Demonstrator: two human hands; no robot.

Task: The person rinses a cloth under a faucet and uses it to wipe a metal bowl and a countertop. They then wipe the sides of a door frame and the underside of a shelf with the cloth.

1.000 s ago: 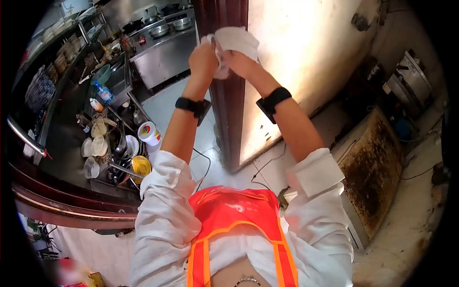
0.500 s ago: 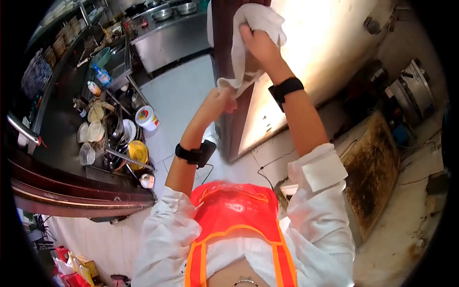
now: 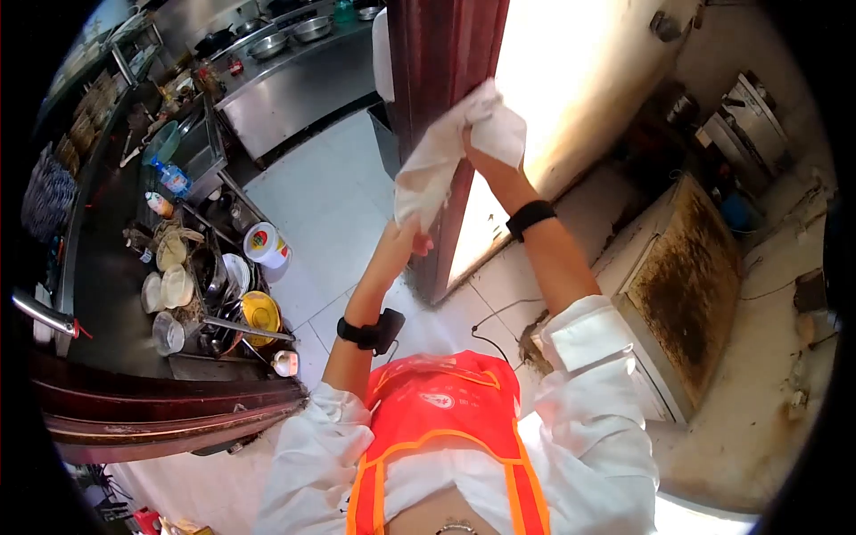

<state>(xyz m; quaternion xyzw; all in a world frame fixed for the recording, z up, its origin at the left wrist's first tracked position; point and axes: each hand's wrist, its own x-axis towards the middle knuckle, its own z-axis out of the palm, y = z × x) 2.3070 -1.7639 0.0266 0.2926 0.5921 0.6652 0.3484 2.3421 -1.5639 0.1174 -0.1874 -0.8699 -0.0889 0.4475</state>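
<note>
A white cloth (image 3: 432, 169) stretches between my two hands, in front of a dark red wooden door post (image 3: 443, 53). My left hand (image 3: 403, 239) grips its lower left end, near the post's edge. The upper right end is bunched in my right hand (image 3: 489, 165), beside the post; the cloth's folds cover most of those fingers. Both arms reach forward over the red apron (image 3: 443, 401) with orange trim.
Left, a steel counter (image 3: 294, 111) carries metal bowls (image 3: 312, 28). A white bucket (image 3: 266, 243) and yellow basin (image 3: 260, 317) are by a cluttered rack. Another dark red frame (image 3: 169, 410) crosses lower left. On the right is a stained white cabinet (image 3: 682, 294).
My right hand has come down along the post with the cloth, and my left hand has dropped slightly. The cloth now spreads wider between them. The view has shifted a little.
</note>
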